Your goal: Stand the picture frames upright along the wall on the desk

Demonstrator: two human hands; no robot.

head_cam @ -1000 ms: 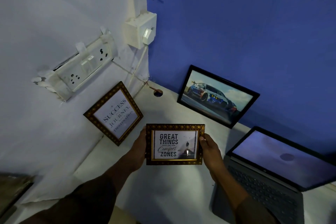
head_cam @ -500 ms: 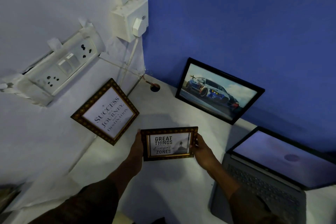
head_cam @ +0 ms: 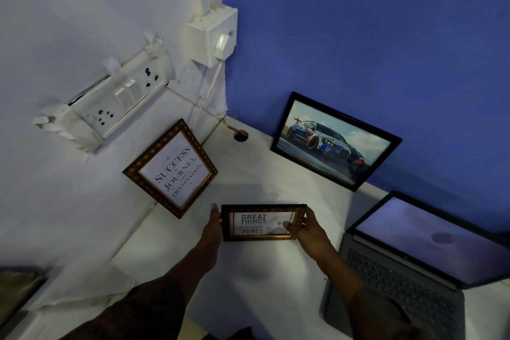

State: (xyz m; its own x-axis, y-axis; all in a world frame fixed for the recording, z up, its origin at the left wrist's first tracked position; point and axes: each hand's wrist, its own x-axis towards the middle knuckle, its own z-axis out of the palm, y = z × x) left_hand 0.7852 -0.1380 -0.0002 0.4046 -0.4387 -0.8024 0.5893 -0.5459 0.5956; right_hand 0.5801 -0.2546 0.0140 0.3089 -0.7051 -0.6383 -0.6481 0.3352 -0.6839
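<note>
three picture frames (head_cam: 262,223), two hands (head_cam: 214,229), one laptop (head_cam: 419,265)

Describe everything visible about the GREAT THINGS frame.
The GREAT THINGS frame is small and landscape, with an ornate dark gold-patterned border around a white print reading GREAT THINGS and ZONES. It tilts back, held over the white desk clear of both walls. The left hand holds its left edge; the right hand holds its right, thumb across the print.
</note>
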